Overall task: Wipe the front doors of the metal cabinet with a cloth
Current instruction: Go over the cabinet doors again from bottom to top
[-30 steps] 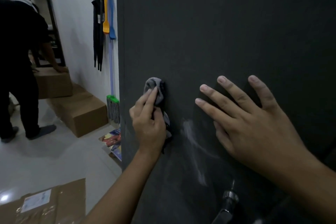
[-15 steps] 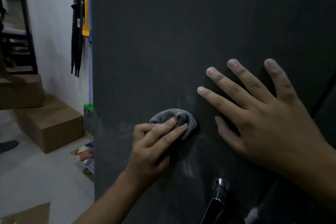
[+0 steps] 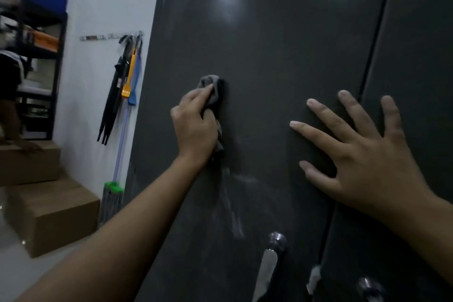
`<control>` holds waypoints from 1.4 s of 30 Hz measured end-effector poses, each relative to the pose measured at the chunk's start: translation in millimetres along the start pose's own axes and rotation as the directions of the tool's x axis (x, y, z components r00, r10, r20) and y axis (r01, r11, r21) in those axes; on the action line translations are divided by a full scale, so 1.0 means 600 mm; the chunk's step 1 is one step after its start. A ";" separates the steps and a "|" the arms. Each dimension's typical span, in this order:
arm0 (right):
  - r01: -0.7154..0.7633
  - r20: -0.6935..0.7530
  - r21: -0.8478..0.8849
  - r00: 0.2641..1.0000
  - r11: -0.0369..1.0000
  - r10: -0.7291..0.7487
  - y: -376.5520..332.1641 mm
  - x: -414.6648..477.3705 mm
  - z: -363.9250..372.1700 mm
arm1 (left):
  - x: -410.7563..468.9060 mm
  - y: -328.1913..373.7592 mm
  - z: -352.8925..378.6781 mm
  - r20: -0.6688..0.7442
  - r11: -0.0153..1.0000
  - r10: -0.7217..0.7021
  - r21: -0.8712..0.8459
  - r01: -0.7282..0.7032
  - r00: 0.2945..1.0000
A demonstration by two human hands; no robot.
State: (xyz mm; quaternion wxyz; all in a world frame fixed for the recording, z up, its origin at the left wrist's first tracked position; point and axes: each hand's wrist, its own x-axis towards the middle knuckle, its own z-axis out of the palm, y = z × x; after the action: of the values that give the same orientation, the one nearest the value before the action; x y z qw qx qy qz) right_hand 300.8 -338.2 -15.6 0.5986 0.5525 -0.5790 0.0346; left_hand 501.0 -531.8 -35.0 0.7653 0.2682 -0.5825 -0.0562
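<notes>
The dark grey metal cabinet's left door fills most of the view, with the right door past a vertical seam. My left hand grips a bunched grey cloth and presses it against the left door near its left half. My right hand lies flat on the left door with fingers spread, close to the seam. Pale smears streak the door below the cloth. A chrome lever handle sits low on the left door.
A second chrome knob shows on the right door. Left of the cabinet, brushes and a mop hang on the white wall. Cardboard boxes stand on the floor. A black shelf rack and another person are at far left.
My left hand has carried the cloth up and to the left across the door. The view has tilted up, showing more of the doors. My right hand stays flat on the door.
</notes>
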 end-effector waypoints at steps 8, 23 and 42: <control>-0.130 -0.051 0.178 0.989 0.975 0.142 -0.001 -0.021 -0.012 | 0.063 0.105 0.028 0.148 0.974 0.214 0.041 -0.222 0.966; -0.126 0.299 0.557 0.953 0.821 -0.056 -0.084 -0.170 -0.042 | -0.179 0.057 -0.056 0.606 0.825 0.516 -0.160 -0.543 0.606; -0.485 0.197 0.576 0.864 0.658 0.464 0.073 -0.174 -0.113 | -0.138 0.276 0.075 0.493 0.915 0.403 -0.234 -0.329 0.771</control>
State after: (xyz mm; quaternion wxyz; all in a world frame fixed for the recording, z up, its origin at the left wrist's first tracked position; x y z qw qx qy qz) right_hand 281.3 -211.1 -45.3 0.3493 0.5447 -0.6698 0.3642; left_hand 396.2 -373.6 -19.7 0.5860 0.0712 -0.8070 -0.0165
